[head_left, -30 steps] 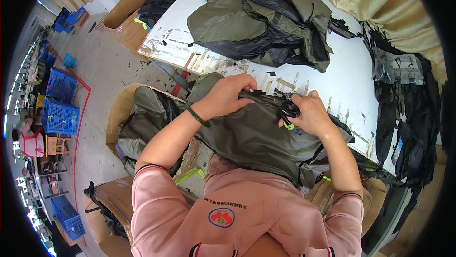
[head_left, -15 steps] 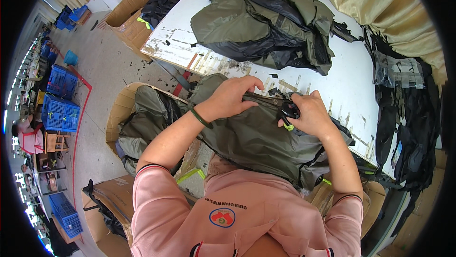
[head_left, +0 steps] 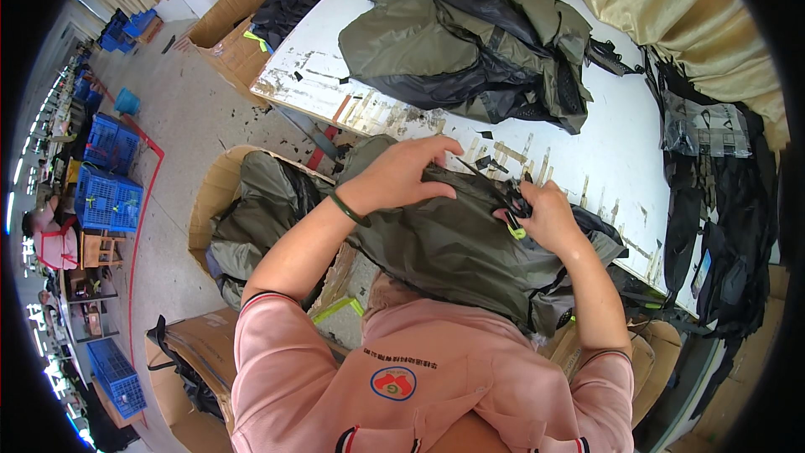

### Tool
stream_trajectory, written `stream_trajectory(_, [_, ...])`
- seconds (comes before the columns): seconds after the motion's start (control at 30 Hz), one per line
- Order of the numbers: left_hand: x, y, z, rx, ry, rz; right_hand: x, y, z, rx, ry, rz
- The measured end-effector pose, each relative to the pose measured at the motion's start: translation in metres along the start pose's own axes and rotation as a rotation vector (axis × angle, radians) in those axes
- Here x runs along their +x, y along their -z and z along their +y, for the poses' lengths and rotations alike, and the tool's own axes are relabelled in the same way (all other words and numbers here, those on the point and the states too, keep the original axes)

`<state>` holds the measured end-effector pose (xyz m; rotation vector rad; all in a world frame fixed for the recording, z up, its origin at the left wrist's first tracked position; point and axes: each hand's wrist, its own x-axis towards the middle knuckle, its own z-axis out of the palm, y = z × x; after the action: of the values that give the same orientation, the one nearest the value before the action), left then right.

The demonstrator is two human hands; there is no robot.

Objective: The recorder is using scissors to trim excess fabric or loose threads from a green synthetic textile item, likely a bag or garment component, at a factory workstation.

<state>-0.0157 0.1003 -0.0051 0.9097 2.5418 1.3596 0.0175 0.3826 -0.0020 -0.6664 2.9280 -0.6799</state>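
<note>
A dark olive fabric piece (head_left: pixel 444 243), like part of a bag or cover, drapes over my lap and up against the table's near edge. My left hand (head_left: pixel 398 175) is over its upper left part, thumb and fingers apart, with nothing plainly gripped. My right hand (head_left: pixel 549 217) is closed round dark-handled scissors (head_left: pixel 505 191), with blades pointing up and left toward my left hand. A yellow-green bit (head_left: pixel 516 232) shows below the handles. Part of the scissors is hidden by my fingers.
On the worn white table (head_left: pixel 293 76) lies an olive and black fabric heap (head_left: pixel 470 34). Black straps (head_left: pixel 729 227) hang at the right. A cardboard box (head_left: pixel 201 218) with olive fabric stands left of my lap. Blue crates (head_left: pixel 109 201) line the floor further left.
My right hand has shifted slightly right and down with the scissors, and the blades have tilted steeper. My left hand's fingers have stayed apart, moving only slightly.
</note>
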Motion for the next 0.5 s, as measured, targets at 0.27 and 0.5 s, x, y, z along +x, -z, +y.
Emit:
stream_trajectory(0.27, [-0.033, 0.025, -0.075, -0.735, 0.455, 0.06, -0.048, -0.019, 0.035, 0.365, -0.22, -0.047])
stream_trajectory(0.5, [-0.03, 0.026, -0.018, -0.958, 0.318, -0.015, -0.023, 0.007, 0.026, 0.393, -0.299, 0.032])
